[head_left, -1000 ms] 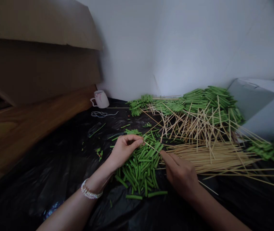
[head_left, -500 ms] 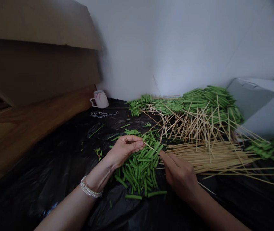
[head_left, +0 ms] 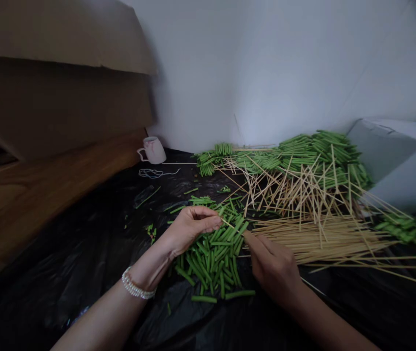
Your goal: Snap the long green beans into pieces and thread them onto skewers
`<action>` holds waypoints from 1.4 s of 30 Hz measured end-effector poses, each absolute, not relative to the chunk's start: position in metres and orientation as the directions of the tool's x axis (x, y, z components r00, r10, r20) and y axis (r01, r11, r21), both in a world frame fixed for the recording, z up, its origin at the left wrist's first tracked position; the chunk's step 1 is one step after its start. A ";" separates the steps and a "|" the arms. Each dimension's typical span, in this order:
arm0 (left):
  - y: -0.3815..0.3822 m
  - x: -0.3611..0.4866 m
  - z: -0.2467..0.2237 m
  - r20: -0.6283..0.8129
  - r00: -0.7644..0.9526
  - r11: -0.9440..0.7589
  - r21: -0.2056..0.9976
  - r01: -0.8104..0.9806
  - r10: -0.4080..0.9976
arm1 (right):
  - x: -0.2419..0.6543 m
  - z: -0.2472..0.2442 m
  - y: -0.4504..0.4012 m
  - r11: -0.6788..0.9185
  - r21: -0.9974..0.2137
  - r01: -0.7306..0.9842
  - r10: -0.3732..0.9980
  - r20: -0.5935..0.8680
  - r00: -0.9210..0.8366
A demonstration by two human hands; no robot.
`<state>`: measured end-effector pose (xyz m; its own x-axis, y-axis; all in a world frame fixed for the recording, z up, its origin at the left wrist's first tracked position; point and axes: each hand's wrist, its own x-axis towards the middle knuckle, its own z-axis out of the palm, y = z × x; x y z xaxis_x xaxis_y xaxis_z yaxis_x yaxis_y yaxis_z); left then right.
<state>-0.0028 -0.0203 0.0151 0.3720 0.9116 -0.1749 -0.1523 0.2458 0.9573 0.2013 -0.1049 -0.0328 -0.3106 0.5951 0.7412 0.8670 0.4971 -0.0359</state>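
My left hand (head_left: 195, 225), with a pearl bracelet (head_left: 137, 283) on its wrist, pinches a short cut green stalk piece (head_left: 221, 211), like a bean or garlic scape, between thumb and fingertips. My right hand (head_left: 275, 263) is closed round a thin bamboo skewer (head_left: 230, 224). The skewer's far end meets the piece at my left fingertips; whether it has gone in is hidden. Its back end shows below my right wrist. Under and between both hands lies a loose heap of cut green stalk pieces (head_left: 211, 265).
Bare skewers (head_left: 325, 236) lie in a pile at right. Behind them are stacked skewers threaded with green pieces (head_left: 299, 151). A white mug (head_left: 154, 150) and string (head_left: 157, 173) sit at back left. A cardboard box (head_left: 65, 92) and a grey-white box (head_left: 390, 161) flank the black plastic sheet (head_left: 105, 243).
Both hands keep nearly the same hold and place. The whole view has shifted very slightly.
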 end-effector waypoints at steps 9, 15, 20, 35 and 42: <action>-0.030 0.006 0.010 -0.110 0.469 0.150 0.988 -0.048 0.876 | 0.194 -0.028 -0.105 0.527 -0.045 0.849 0.574 0.756 -0.316; -0.028 0.006 0.008 -0.065 0.476 0.087 0.996 -0.023 0.877 | 0.194 -0.026 -0.104 0.518 -0.011 0.856 0.563 0.757 -0.331; -0.024 0.000 0.010 0.111 0.471 -0.217 0.960 0.178 0.875 | 0.204 -0.023 -0.101 0.470 -0.006 0.883 0.562 0.774 -0.293; -0.026 -0.013 0.025 0.113 0.812 -0.782 0.371 0.500 0.573 | 0.209 -0.024 -0.097 0.423 0.005 0.906 0.578 0.769 -0.274; -0.026 -0.008 0.015 0.228 0.751 -0.741 0.486 0.464 0.620 | 0.209 -0.023 -0.098 0.429 0.003 0.903 0.565 0.779 -0.271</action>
<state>-0.0083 -0.0256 0.0152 0.7510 0.6196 0.2282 0.4637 -0.7409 0.4858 0.2091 -0.0976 -0.0231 -0.2714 0.5654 0.7789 0.9033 0.4289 0.0034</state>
